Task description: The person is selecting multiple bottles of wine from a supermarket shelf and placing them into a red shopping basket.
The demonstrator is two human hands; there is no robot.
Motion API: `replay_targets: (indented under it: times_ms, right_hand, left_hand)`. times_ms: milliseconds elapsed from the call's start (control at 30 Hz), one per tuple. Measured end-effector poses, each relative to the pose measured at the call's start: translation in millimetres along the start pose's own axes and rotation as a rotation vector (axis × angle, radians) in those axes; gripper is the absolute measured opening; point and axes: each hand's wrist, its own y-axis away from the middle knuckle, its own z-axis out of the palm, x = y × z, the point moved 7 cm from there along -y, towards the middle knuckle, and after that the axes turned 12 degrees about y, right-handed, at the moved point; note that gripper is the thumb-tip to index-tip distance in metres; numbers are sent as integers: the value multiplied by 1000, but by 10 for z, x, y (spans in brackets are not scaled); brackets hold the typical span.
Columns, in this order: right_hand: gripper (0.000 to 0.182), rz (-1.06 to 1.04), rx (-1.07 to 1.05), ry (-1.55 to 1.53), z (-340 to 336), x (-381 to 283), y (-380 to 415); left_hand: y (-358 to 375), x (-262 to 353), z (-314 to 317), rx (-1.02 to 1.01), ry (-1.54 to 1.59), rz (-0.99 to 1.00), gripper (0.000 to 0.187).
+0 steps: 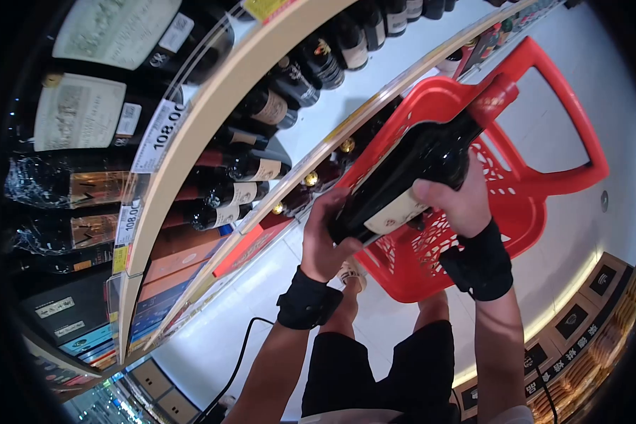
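A large dark wine bottle [410,159] with a cream label and a red neck wrap lies tilted between my hands, its neck toward the upper right. My left hand [326,237] is closed around the base end. Higher up, my right hand [463,198] grips the side near the shoulder, thumb above the label. Beneath the bottle is a red plastic shopping basket [533,219] with a perforated wall and a raised handle; the bottle hides part of its inside. I wear a black band on each wrist.
To the left curve store shelves [169,162] with several wine bottles [268,106], boxes [180,244] and price tags [159,134]. Packaged goods [608,339] line a display at the lower right. A black cable [244,353] hangs beside my left arm, above the pale floor [261,360].
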Motion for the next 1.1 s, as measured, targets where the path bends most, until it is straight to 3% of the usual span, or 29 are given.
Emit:
replay_targets:
  times_ms: [67, 100, 133, 233, 333, 433, 533, 800, 867, 933, 1000, 1100]
  right_hand:
    - [58, 25, -16, -46, 55, 71, 57]
    - [58, 9, -22, -37, 5, -27, 127]
    - [57, 0, -18, -58, -53, -209, 231]
    - [56, -11, -10, -91, -84, -431, 419]
    - [57, 19, 19, 19, -45, -748, 609]
    - [53, 25, 49, 152, 45, -1142, 790]
    - [52, 4, 46, 182, 189, -1479, 964]
    - [58, -142, 68, 323, 519, -2271, 1353]
    - [58, -166, 73, 353, 524, -2290, 1353]
    - [56, -42, -31, 158, 551, -2364, 1390]
    - [53, 118, -153, -45, 621, -2405, 1500]
    - [56, 48, -285, -27, 536, -2213, 1298]
  left_hand:
    - [90, 108, 18, 20, 8, -115, 91]
    - [102, 168, 106, -48, 2, -62, 93]
    - [166, 313, 254, -45, 30, -132, 105]
    - [230, 513, 471, -200, 98, -200, 110]
    - [392, 804, 610, -242, -29, -213, 110]
    - [512, 1120, 739, -253, -110, -120, 99]
    - [653, 1380, 798, -237, -129, -178, 97]
    - [947, 2167, 984, -126, -405, 57, 109]
    - [926, 2192, 989, -136, -380, 37, 104]
    - [853, 2341, 932, -164, -379, 71, 98]
    - [922, 2376, 953, -234, -134, -39, 94]
    - [860, 2236, 919, -324, 60, -85, 89]
